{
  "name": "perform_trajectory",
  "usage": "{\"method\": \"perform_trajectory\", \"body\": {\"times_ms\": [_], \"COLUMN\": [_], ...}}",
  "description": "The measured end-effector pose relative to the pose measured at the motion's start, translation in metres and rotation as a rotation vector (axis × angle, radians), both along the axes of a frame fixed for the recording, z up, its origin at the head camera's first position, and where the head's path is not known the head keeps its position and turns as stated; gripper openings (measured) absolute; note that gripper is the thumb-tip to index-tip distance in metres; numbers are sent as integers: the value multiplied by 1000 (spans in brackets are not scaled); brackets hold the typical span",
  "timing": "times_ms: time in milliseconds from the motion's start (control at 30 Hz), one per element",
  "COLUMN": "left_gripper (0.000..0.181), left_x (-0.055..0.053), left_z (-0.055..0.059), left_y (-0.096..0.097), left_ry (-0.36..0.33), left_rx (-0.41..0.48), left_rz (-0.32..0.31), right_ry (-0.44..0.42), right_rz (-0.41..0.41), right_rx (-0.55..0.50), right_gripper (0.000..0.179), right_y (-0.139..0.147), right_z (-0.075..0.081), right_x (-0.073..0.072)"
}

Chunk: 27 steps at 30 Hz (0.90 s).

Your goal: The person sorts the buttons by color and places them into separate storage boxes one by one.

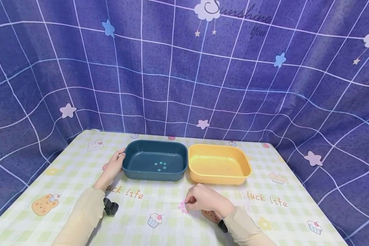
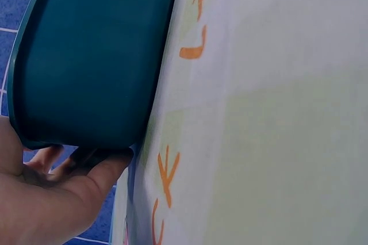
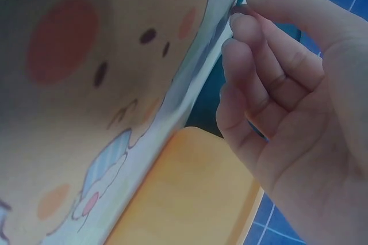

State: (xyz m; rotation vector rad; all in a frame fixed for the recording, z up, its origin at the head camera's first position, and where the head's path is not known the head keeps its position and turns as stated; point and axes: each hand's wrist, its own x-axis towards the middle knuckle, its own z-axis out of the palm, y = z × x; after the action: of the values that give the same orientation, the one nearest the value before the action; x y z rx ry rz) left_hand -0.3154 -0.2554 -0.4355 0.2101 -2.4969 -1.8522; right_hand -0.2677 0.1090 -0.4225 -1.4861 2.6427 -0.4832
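In the head view my left hand (image 1: 114,166) touches the left end of a dark blue rectangular bin (image 1: 155,176). The left wrist view has the thumb and fingers of that hand (image 2: 63,190) against the outside of the bin's end wall. Several small teal ring-like pieces (image 1: 161,163) lie on the bin's floor. Bent at the fingers, my right hand (image 1: 204,198) is at a small cluster of pink pieces (image 1: 182,207) on the cloth. Its thumb and index fingertips come close together in the right wrist view; whether a piece is between them is unclear.
A yellow bin (image 1: 219,179) stands right beside the blue one, just beyond my right hand. Both sit on a checked, cartoon-printed tablecloth (image 1: 135,208). Behind the table hangs a purple-blue curtain (image 1: 160,85) with a grid pattern.
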Motion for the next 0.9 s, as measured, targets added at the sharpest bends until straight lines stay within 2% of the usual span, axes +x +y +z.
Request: {"method": "perform_trajectory", "body": {"times_ms": [333,733,900], "left_gripper": [54,53,54], "left_x": [0,0,0], "left_z": [0,2,1], "left_y": [-1,0,0], "left_ry": [12,11,4], "left_rx": [2,8,12], "left_rz": [-11,-6,-2], "right_ry": [-38,-143,-136], "right_rz": [-19,-68,-87], "right_rx": [-57,-119,-135], "right_gripper": [6,6,7], "right_y": [1,7,10], "right_z": [0,8,12], "right_x": [0,0,-1]}}
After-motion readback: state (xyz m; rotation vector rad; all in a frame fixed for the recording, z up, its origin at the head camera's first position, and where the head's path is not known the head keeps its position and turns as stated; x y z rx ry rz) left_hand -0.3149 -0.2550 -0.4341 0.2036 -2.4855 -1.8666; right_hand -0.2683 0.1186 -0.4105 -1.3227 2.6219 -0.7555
